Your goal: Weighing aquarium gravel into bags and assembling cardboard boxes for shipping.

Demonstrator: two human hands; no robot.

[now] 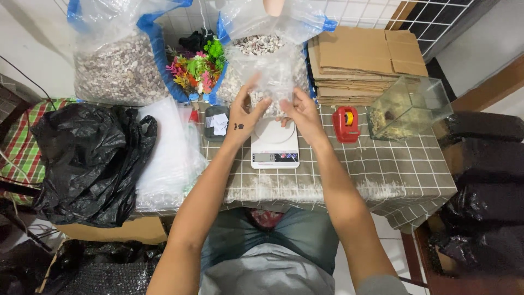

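Note:
My left hand (244, 116) and my right hand (302, 113) both grip a small clear plastic bag (273, 76) holding pale pebbles, just above a white digital kitchen scale (274, 146) on the checked tablecloth (393, 169). The little bag's bottom hangs over the scale's round platform. Right behind it stands a big clear sack of mixed pebbles (261, 46) with a blue rim. Another person's fingertip (273, 6) shows at the top edge.
A second large pebble sack (121, 68) stands at back left, with colourful plastic plants (196, 68) between the sacks. Flat cardboard stack (363, 65), red tape dispenser (346, 124) and glass tank (406, 106) lie right. Black bag (90, 158) and clear bags (166, 158) lie left.

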